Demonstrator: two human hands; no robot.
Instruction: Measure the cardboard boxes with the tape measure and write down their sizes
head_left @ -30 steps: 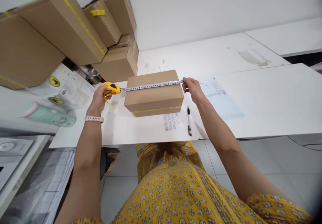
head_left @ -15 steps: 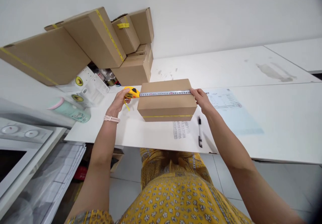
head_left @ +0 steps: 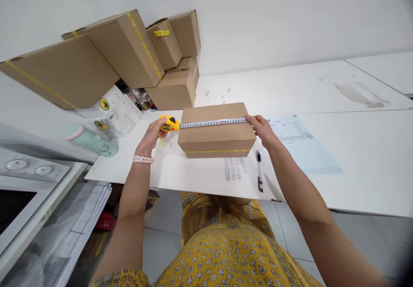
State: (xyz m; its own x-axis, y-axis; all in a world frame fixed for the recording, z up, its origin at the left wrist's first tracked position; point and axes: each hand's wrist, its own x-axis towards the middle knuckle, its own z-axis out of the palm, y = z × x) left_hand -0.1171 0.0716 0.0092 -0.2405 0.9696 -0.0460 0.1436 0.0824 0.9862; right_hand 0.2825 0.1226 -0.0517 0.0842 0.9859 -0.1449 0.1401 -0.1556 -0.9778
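Basically the box (head_left: 216, 138) lies lengthwise between the hands, left hand (head_left: 151, 137) wrapped round the tape case (head_left: 168, 124), right hand (head_left: 263, 130) nearer, pretty much pinching the blade (head_left: 211, 124) at its tip, fingertips partly hidden.

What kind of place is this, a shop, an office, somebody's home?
Probably a small packing or shipping corner, perhaps in a home or office: taped cardboard boxes are stacked against the wall, a printed form lies on the white table, and a tape measure stretches across another box.

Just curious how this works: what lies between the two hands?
The head view shows a cardboard box between the left hand and right hand, with a silver measuring tape stretched across its top.
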